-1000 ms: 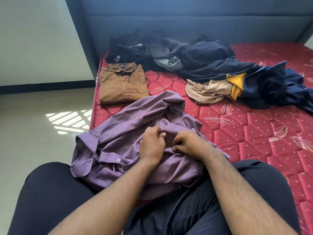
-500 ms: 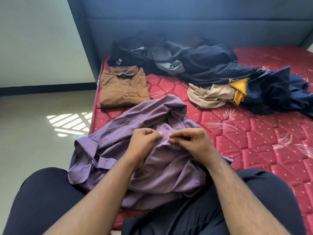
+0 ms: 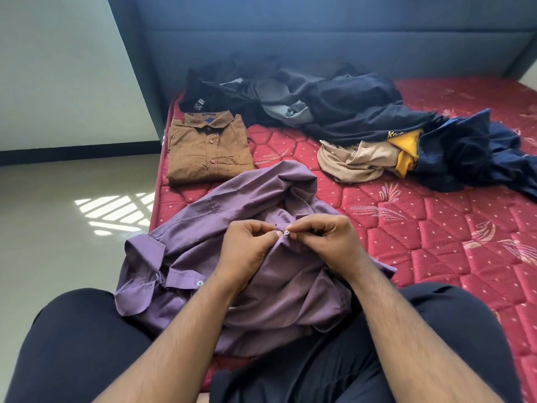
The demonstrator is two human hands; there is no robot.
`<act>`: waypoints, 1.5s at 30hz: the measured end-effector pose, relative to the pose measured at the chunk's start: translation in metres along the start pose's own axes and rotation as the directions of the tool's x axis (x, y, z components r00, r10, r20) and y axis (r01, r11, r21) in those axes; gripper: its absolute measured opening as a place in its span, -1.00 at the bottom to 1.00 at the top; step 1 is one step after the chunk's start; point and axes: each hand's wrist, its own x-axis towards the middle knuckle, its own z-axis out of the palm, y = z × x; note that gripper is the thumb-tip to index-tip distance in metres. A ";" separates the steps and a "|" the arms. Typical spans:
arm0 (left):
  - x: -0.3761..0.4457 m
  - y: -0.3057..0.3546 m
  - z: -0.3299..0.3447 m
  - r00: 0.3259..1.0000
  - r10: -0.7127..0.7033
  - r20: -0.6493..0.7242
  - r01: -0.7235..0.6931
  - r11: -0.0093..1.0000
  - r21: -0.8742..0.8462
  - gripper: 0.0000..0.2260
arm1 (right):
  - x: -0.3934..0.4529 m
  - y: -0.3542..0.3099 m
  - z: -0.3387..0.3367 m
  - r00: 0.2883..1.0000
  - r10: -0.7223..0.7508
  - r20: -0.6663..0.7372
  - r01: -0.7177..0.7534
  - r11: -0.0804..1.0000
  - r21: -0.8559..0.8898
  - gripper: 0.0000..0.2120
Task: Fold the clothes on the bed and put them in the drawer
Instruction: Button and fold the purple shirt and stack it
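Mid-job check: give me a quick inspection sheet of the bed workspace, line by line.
Surface: red quilted mattress, bare at right.
Job's things: purple shirt crumpled at the near edge, unfolded; brown shirt folded flat beyond it; dark clothes pile unfolded by the headboard, with a beige garment and a yellow piece beside it.
Clutter: nothing seen.
Grippers: left hand and right hand both pinch the purple shirt's front at a button.
Cables: nothing seen.
Surroundings: grey headboard, tiled floor at left with a sun patch; no drawer in view.
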 end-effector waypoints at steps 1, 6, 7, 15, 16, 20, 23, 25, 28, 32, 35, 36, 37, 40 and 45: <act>-0.001 0.000 0.001 1.000 -0.007 0.011 0.007 1.000 -0.011 -0.93 | 0.000 0.001 0.001 1.000 -0.021 -0.002 0.021 1.000 -0.017 -0.86; -0.002 0.002 0.000 0.996 -0.061 0.067 0.065 0.997 -0.049 -0.86 | 0.002 0.002 0.002 0.995 -0.099 0.027 0.101 0.992 -0.081 -0.89; -0.002 0.002 0.000 0.996 -0.053 0.077 0.057 0.998 -0.041 -0.89 | 0.002 0.002 0.001 0.994 -0.105 0.030 0.108 0.990 -0.095 -0.89; -0.006 -0.004 0.006 0.987 0.162 -0.016 -0.150 0.939 0.310 -0.90 | 0.000 0.007 0.004 0.999 0.031 0.040 -0.022 0.980 -0.199 -0.76; -0.007 -0.006 0.007 0.972 0.233 -0.006 -0.216 0.910 0.354 -0.91 | -0.001 0.006 0.004 0.997 0.044 0.060 -0.031 0.979 -0.202 -0.69; -0.010 -0.016 0.007 0.892 0.443 0.093 -0.408 0.697 0.590 -0.83 | -0.001 0.009 0.005 0.991 -0.113 0.067 0.127 0.948 -0.292 -0.77; -0.012 -0.016 0.004 0.878 0.473 0.073 -0.409 0.663 0.627 -0.82 | 0.000 0.007 0.005 0.993 -0.113 0.031 0.117 0.946 -0.301 -0.87; -0.015 -0.014 0.006 0.895 0.445 -0.006 -0.357 0.725 0.590 -0.88 | -0.001 0.009 0.008 0.992 -0.125 0.017 0.123 0.928 -0.351 -0.90; -0.014 -0.010 0.009 0.978 0.182 -0.098 -0.126 0.902 0.413 -0.93 | -0.005 0.011 0.013 0.988 -0.153 -0.033 0.124 0.897 -0.424 -0.94; -0.015 -0.009 0.014 0.996 0.067 -0.053 -0.048 0.953 0.299 -0.94 | -0.008 0.009 0.013 0.978 -0.198 -0.063 0.151 0.885 -0.440 -0.93; -0.020 -0.005 0.015 0.998 -0.060 -0.006 0.060 0.995 0.080 -0.97 | -0.009 0.005 0.013 0.972 -0.235 0.005 0.213 0.873 -0.438 -0.90; -0.022 -0.005 0.014 0.995 -0.101 0.022 0.101 0.995 0.010 -0.96 | -0.009 0.005 0.013 0.974 -0.224 0.029 0.214 0.873 -0.439 -0.88; -0.024 -0.006 0.013 0.991 -0.123 0.047 0.124 0.992 -0.026 -0.93 | -0.008 0.006 0.013 0.980 -0.192 0.045 0.191 0.875 -0.445 -0.85; -0.032 -0.012 0.010 0.975 -0.145 0.166 0.153 0.988 -0.036 -0.82 | -0.008 0.005 0.010 0.993 -0.117 0.006 0.104 0.857 -0.505 -0.89; -0.026 -0.007 0.009 0.938 -0.194 0.286 0.192 0.981 0.036 -0.78 | -0.004 -0.007 0.005 0.976 -0.200 0.086 0.201 0.681 -0.704 -0.87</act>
